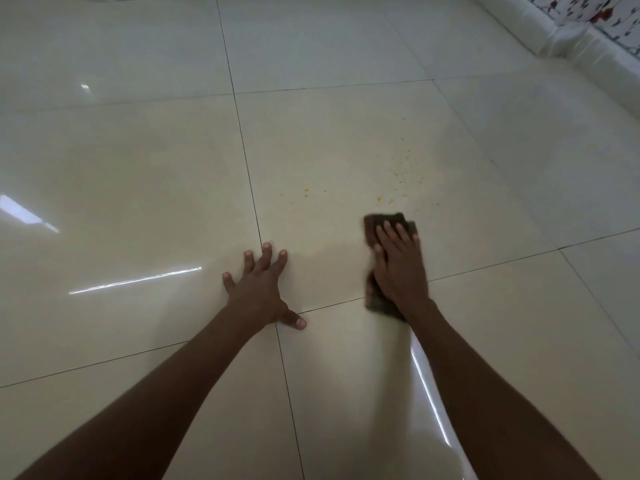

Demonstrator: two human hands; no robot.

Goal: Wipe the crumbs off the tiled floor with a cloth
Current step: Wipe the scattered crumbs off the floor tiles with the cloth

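The crumbs (398, 178) lie on one cream tile of the floor (138, 168), a thin scatter of small orange bits. Most of them are in a loose line that goes from far to near on the right part of the tile, and a few more (306, 192) sit apart to the left. The dark cloth (388, 223) is folded flat on the same tile, just near of the closest crumbs and not yet on them. The right hand (398, 261) presses on the cloth with straight fingers laid flat, so the hand is spread and does not grip; part of the cloth shows behind the wrist too. The left hand (259, 282) rests on the floor to the left, fingers wide apart, holding nothing, and I judge it carries the body weight. Far right there is a white rolled edge (588, 53) by a patterned surface.

I think the risk is that a fast push sends the dry crumbs over the glossy tile instead of collecting them, or into the dark joint lines. The small group on the left can also be missed.
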